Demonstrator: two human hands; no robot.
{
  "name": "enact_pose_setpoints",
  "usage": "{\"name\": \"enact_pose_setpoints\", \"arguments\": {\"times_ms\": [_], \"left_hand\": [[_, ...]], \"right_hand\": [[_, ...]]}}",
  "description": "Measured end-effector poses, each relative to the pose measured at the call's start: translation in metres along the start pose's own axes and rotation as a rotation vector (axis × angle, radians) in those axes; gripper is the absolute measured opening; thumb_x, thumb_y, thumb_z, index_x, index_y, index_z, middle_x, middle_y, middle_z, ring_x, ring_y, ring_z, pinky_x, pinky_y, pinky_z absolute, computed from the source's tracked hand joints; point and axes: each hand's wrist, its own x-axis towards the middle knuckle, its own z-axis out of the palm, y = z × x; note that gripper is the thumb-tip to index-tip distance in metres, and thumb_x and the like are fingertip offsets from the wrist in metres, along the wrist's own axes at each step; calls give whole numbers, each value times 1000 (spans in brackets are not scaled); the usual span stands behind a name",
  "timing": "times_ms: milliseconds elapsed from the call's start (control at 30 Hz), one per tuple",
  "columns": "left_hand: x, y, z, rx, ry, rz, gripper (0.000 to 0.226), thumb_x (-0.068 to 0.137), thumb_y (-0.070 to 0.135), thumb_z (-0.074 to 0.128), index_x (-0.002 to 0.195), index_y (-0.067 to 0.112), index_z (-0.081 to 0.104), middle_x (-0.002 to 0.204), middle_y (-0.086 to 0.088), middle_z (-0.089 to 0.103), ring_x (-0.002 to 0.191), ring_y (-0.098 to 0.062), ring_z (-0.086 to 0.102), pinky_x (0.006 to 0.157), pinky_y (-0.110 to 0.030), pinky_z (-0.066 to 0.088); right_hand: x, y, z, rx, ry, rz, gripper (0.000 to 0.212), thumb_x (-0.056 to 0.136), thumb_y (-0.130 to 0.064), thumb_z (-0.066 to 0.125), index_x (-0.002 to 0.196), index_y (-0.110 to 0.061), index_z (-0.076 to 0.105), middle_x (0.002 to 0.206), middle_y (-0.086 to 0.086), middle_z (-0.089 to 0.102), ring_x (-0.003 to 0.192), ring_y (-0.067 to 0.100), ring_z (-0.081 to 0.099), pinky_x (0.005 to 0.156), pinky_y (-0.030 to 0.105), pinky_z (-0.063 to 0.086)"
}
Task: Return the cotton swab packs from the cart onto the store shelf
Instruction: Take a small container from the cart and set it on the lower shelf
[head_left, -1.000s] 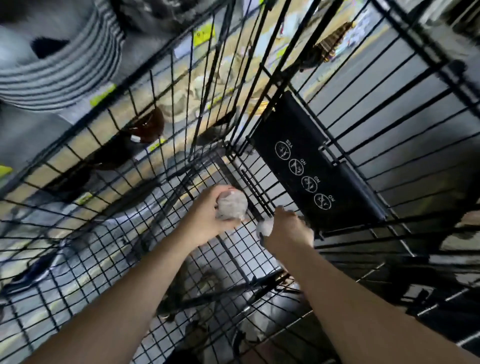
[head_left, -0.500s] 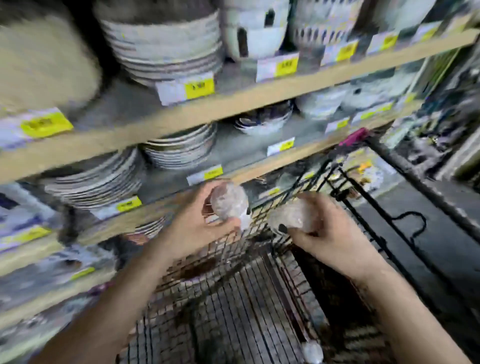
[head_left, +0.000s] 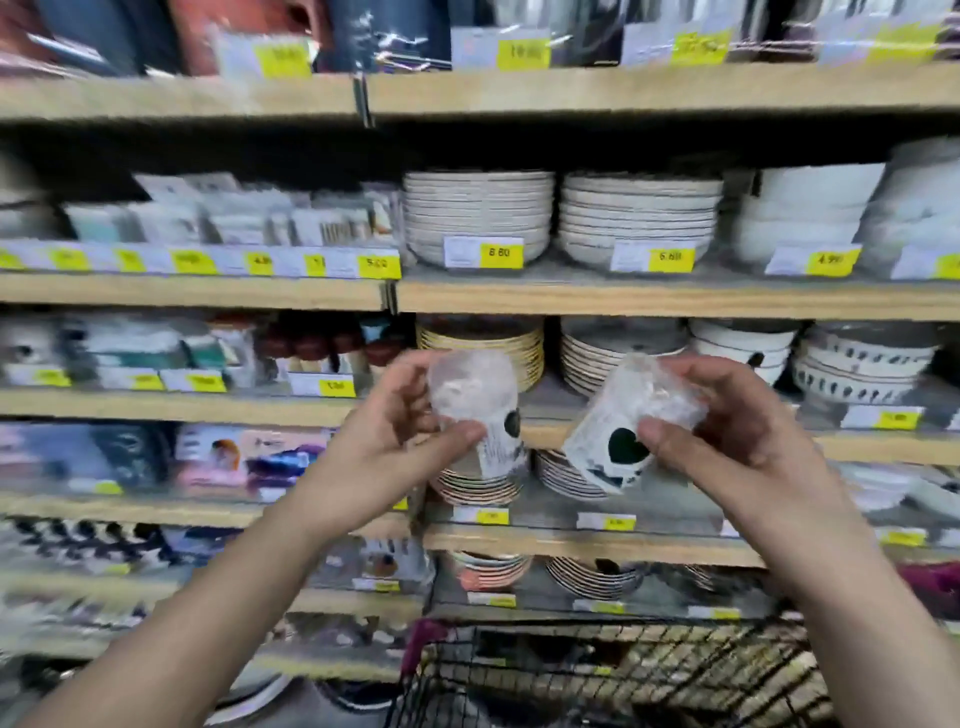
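Observation:
I hold two clear cotton swab packs up in front of the store shelf (head_left: 649, 301). My left hand (head_left: 395, 447) grips one pack (head_left: 475, 400), roughly upright, with thumb and fingers around it. My right hand (head_left: 727, 426) pinches the second pack (head_left: 623, 415), tilted with its dark-marked label end down-left. Both packs hover before the wooden shelf boards at plate-stack height, apart from the shelving. The black wire cart (head_left: 597, 675) sits below, at the frame's bottom edge.
Stacks of plates (head_left: 478, 213) and bowls (head_left: 810, 213) fill the right bays. Small packaged goods (head_left: 234, 218) crowd the left bays. Yellow price tags (head_left: 501, 253) line every shelf edge. The picture is blurred.
Both hands lifted the packs out of the cart and up to shelf height. The view swung from the cart's floor up to face the shelves straight on.

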Motion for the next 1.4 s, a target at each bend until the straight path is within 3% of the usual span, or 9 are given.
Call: {"name": "enact_pose_setpoints", "arguments": {"times_ms": [67,200,300,400,633,833,1067,1233,1400], "left_hand": [[-21,10,-22,29,60,-11,54,79,27,77,127,22,54,111,5,71,97,-11,66,83,-28,56],[-60,26,-67,107,163,-31,47,81,33,80,122,36,58,113,13,71,97,-4,67,81,-19,54],[-82,37,-100,94,238,-26,55,75,36,76,126,26,57,119,0,70,102,-13,66,88,-24,54],[-99,44,-131,83,293,-9,52,82,20,75,129,13,54,124,-7,68,108,-14,66,88,-24,55],[-140,45,-211,78,389,-2,51,80,20,77,127,18,57,121,-6,70,109,-20,69,91,-28,57],[-168,31,-293,103,452,-32,49,79,13,71,126,18,56,119,3,72,107,-11,70,80,-15,55],[-183,6,-415,76,450,-37,45,78,14,69,121,20,57,115,6,74,101,-6,71,80,-15,55],[-184,-11,-488,128,448,-96,48,78,26,74,123,24,58,117,2,73,106,-21,71,88,-26,59],[-169,-38,-537,130,446,-143,45,83,22,75,125,21,59,118,-4,72,105,-28,71,84,-27,59]], "right_hand": [[5,-7,23,53,-52,-48,70,59,-60,86,117,-26,66,106,-8,76,89,2,68,80,15,54],[12,-17,71,140,-166,-60,55,67,-28,79,119,-19,65,107,-8,75,92,-1,69,82,13,54],[17,-30,109,169,-247,-74,57,66,-28,80,121,-22,66,115,-7,75,103,5,70,85,18,57],[20,-46,146,205,-300,-74,58,66,-24,80,123,-20,65,116,-6,75,104,4,71,81,15,57],[23,-69,234,210,-371,-78,67,64,-32,83,127,-25,63,122,-8,73,115,9,70,100,25,55],[23,-76,324,200,-399,-66,65,63,-39,84,125,-31,65,122,-9,73,114,9,70,86,23,59],[38,-84,457,195,-398,-56,62,65,-38,84,124,-32,65,124,-9,73,117,8,69,96,28,56],[46,-81,538,196,-392,-29,65,63,-46,86,123,-34,65,125,-5,71,121,12,66,101,36,55],[64,-71,599,172,-401,-10,58,64,-38,84,119,-34,66,111,-20,74,109,-10,65,88,20,56]]}}
